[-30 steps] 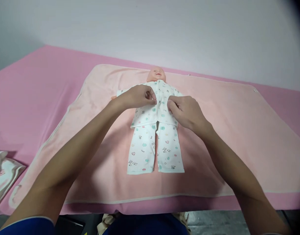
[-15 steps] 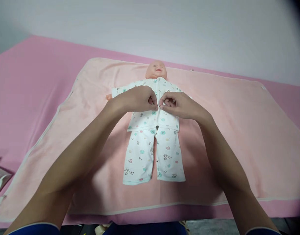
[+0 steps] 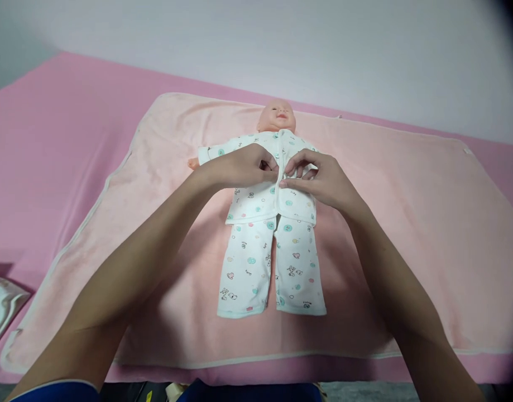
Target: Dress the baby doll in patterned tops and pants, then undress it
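A baby doll (image 3: 277,116) lies on its back, dressed in a white printed jacket (image 3: 252,204) and matching trousers (image 3: 245,268). My left hand (image 3: 256,166) pinches the jacket's front edge on the left of its middle opening. On the other side of the opening, my right hand (image 3: 312,176) has thumb and forefinger on the facing edge, the forefinger a little lifted from the thumb. Both hands meet over the doll's chest. Any fastener between the fingertips is too small to make out. The doll's arm at the right is hidden behind my right hand.
Under the doll spreads a peach blanket (image 3: 407,223) with a pale edging, on a pink padded surface (image 3: 72,128). Folded printed cloth (image 3: 5,304) lies at the left edge. A pale wall (image 3: 281,44) rises behind.
The view has shifted slightly, so the doll sits a little further right. My right hand's fingers have spread somewhat and reach over the jacket edge; my left hand keeps its pinch.
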{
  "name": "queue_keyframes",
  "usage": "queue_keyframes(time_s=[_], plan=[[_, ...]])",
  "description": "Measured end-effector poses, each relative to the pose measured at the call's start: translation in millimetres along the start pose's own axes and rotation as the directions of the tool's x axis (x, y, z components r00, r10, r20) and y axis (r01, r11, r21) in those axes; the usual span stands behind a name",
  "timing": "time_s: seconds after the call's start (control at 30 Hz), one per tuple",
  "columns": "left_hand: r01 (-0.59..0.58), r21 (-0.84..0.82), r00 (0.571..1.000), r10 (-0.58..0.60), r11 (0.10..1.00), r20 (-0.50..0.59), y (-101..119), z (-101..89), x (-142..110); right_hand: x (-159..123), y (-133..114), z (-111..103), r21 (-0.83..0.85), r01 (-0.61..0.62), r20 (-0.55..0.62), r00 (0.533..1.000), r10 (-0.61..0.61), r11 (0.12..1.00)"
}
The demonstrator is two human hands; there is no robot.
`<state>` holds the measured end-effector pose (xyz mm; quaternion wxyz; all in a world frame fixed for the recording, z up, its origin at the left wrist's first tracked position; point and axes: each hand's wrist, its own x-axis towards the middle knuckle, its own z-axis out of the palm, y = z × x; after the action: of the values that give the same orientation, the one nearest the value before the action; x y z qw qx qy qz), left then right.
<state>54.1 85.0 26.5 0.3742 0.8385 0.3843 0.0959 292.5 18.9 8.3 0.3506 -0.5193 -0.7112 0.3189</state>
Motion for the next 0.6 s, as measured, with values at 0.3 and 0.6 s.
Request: queue_keyframes(time_s=[0.3,0.6], plan=[[0.019,-0.074,0.999,-0.023,0.997,-0.049,-7,5.8,2,-4,6,-3,0.062,0.026,-0.067,0.998,-0.022,0.998],[0.07,-0.156,0.995,-0.081,0.985,-0.064,2,10.7,-2,-9,0,15,-0.088,0.084,-0.185,0.978,-0.099,0.993]])
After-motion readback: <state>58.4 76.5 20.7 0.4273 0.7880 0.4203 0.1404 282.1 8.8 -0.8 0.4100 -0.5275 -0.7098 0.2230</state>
